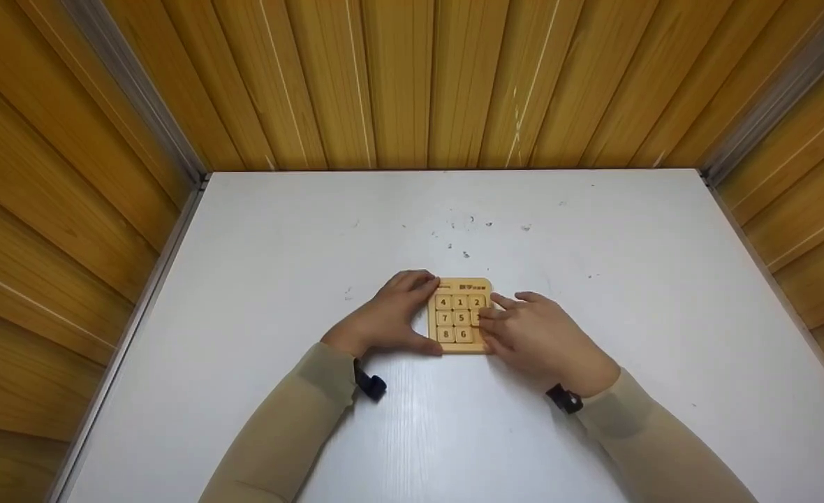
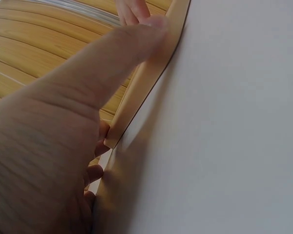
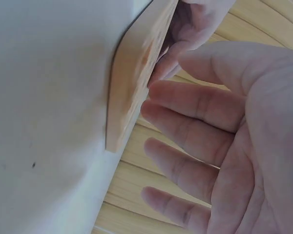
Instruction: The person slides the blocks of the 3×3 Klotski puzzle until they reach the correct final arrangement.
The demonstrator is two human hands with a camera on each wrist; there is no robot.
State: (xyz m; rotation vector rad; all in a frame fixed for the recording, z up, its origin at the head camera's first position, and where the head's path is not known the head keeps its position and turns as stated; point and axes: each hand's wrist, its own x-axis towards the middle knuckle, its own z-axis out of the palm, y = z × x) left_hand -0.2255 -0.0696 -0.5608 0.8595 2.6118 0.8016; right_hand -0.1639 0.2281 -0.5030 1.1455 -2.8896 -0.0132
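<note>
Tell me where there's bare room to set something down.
Bare: the white table between number puzzle and back wall, small specks aside, and outside the left sleeve and right sleeve. Crowded: the number puzzle's sides, left hand gripping one, right hand over the other.

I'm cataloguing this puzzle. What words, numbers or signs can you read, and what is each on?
"4": top left tile
"1": top middle tile
"2": top right tile
"7": middle left tile
"5": centre tile
"8": bottom left tile
"6": bottom middle tile
Middle right tile: partly covered by the right hand, not surely readable.
Board, top strip: print too small and blurred to read.
</note>
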